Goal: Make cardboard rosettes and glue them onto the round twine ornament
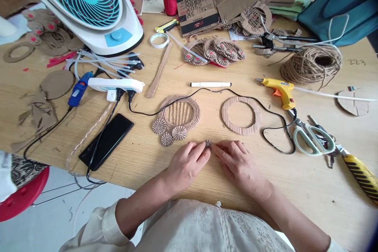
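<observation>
Between the fingertips of both hands is a small pleated cardboard rosette point(208, 143), partly covered by the fingers. My left hand point(186, 162) pinches its left side, and my right hand point(235, 162) closes on its right side, close to the table top. Just beyond my left hand lies a twine-wound ring point(195, 113) with cords strung across its opening. Three more pleated rosettes point(179, 132) sit along that ring's lower left edge. Farther right, beyond my right hand, a flat cardboard ring point(226, 116) rests on the table.
A yellow glue gun point(279, 89), scissors point(314, 141) and a yellow utility knife point(362, 175) lie on the right, near a twine roll point(295, 69). A black cord crosses behind the rings from a power strip point(116, 84). A phone point(106, 141) and fan point(88, 8) are left.
</observation>
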The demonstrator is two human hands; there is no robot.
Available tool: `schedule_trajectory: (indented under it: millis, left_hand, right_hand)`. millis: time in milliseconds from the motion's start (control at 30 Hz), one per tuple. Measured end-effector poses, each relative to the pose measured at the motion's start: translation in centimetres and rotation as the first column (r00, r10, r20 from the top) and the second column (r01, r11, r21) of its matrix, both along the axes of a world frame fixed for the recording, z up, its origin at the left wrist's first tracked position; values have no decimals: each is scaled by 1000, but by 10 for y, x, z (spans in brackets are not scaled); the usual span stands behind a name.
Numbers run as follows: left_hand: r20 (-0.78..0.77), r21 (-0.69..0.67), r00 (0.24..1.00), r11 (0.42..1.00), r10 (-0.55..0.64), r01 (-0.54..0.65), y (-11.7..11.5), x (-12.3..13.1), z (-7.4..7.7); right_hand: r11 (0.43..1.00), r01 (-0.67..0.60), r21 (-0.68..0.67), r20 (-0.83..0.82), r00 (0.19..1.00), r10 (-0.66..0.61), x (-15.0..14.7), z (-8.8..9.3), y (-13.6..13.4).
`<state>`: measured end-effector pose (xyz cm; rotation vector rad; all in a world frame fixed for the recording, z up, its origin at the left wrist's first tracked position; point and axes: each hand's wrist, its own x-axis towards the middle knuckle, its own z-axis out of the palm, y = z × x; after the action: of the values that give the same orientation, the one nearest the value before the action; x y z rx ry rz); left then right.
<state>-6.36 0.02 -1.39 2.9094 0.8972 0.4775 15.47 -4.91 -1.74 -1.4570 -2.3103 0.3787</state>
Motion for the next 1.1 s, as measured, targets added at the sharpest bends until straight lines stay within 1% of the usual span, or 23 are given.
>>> schedule_trajectory:
  millis: [133, 233, 333, 467, 733, 900, 1100]
  left_hand:
    - [-12, -3, 1000, 1000, -5, 5, 0, -2, 1]
    - [-10, -30, 999, 999, -42, 42, 1, -5, 1]
    - [-8, -62, 997, 995, -74, 73, 3, -7, 1]
    - [1, -74, 997, 994, -83, 83, 5, -8, 0]
    - [58, -110, 996, 992, -64, 70, 6, -6, -2]
    - [53, -132, 997, 989, -58, 65, 8, -4, 0]
    - [54, -144, 997, 987, -58, 66, 9, -5, 2]
  right_hand:
    - [1000, -1, 3, 10, 1000, 1, 0, -1, -1]
    - [1000, -16, 24, 24, 1000, 15, 1, -2, -2]
    - [997, -55, 46, 47, 998, 52, 1, -2, -1]
    - [995, -94, 23, 38, 995, 93, 1, 0, 2]
    - [995, -96, -34, 0, 995, 96, 3, -2, 4]
    - [994, -95, -50, -33, 995, 94, 4, -2, 6]
    - [995, -44, -87, -122, 992, 33, 0, 3, 7]
